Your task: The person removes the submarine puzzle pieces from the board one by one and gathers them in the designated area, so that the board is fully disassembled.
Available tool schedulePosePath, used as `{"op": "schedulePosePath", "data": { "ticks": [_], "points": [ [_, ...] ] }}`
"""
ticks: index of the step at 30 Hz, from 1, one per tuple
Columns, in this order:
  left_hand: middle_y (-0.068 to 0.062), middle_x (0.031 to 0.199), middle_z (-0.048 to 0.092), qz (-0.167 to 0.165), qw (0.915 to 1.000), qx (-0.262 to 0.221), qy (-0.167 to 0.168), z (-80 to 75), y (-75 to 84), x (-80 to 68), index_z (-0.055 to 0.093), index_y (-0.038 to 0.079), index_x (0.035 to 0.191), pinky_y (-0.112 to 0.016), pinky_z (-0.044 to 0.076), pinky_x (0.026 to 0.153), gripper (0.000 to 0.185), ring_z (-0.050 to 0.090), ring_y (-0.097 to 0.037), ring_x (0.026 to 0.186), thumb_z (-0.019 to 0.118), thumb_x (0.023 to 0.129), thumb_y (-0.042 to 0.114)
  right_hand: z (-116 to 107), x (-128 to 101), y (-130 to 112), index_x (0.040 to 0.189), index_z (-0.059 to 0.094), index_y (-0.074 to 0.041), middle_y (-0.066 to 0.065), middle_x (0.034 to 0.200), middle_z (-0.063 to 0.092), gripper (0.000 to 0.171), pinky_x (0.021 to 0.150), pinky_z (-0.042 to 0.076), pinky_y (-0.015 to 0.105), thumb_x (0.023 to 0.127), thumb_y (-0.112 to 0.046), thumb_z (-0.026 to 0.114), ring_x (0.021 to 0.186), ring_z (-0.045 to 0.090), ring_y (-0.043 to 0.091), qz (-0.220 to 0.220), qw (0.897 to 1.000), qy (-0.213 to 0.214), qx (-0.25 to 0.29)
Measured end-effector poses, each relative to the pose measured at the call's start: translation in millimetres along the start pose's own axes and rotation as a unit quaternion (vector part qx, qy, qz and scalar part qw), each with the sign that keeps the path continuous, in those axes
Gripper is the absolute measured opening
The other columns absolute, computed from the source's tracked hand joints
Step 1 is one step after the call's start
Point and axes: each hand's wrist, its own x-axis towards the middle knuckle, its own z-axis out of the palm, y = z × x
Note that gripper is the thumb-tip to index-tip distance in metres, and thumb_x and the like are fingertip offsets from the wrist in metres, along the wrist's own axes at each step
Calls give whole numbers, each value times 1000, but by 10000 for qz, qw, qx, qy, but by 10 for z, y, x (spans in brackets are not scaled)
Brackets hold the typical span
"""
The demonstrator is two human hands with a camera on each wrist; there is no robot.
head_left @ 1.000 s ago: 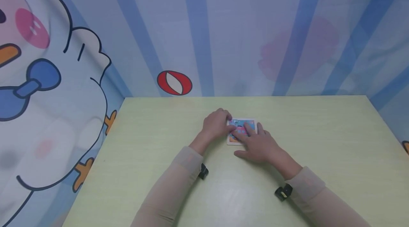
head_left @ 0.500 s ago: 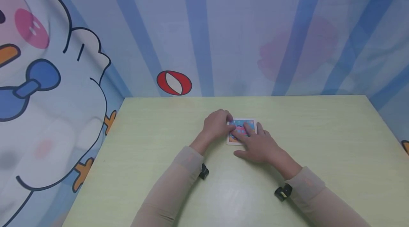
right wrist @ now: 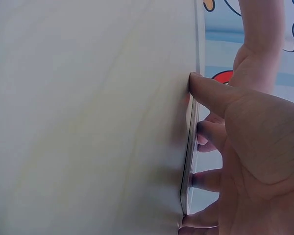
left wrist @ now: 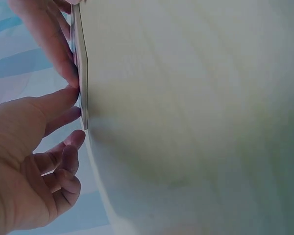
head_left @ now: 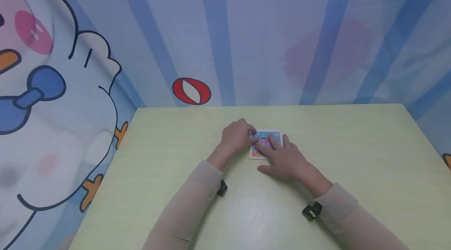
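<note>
A small square puzzle board (head_left: pixel 265 137) with a blue and pink picture lies flat on the pale green table (head_left: pixel 345 144), near its middle. My left hand (head_left: pixel 237 137) sits at the board's left edge with curled fingers, and thumb and forefinger tips grip that edge (left wrist: pixel 81 63). My right hand (head_left: pixel 282 157) lies over the board's right and near part, its straight fingers pressing on the picture. In the right wrist view the board's thin edge (right wrist: pixel 188 161) shows under those fingers, with the thumb (right wrist: pixel 210 90) on the table beside it.
Walls of blue-striped cartoon fabric (head_left: pixel 218 38) close the table in at the back and left, with a red and white ball print (head_left: pixel 192 91) behind. Bare tabletop stretches on all sides of the board. A small black camera sits on each wrist.
</note>
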Motion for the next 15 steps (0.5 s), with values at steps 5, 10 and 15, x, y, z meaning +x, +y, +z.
{"op": "schedulePosePath", "data": {
  "ticks": [5, 10, 15],
  "points": [
    [0, 111, 64, 59, 9998, 101, -135, -35, 19, 19, 77, 26, 121, -38, 53, 74, 36, 63, -19, 95, 77, 92, 48, -17, 0, -1, 163, 34, -30, 28, 166, 22, 77, 106, 32, 73, 98, -62, 58, 144, 18, 66, 27, 10000, -60, 14],
    [1, 110, 61, 136, 9995, 24, -300, -55, 16, 45, 75, 22, 120, -37, 53, 76, 36, 60, -18, 92, 77, 93, 46, -41, -7, -15, 163, 35, -30, 28, 166, 22, 77, 106, 33, 72, 98, -63, 58, 144, 18, 66, 52, 9999, -93, 6],
    [-1, 118, 63, 207, 9990, -206, -344, -64, 4, 38, 72, 18, 122, -39, 54, 82, 38, 63, -20, 100, 77, 94, 44, -37, -16, -20, 163, 36, -29, 28, 166, 23, 76, 106, 34, 72, 98, -62, 58, 144, 20, 66, 19, 10000, -51, -10]
  ]
}}
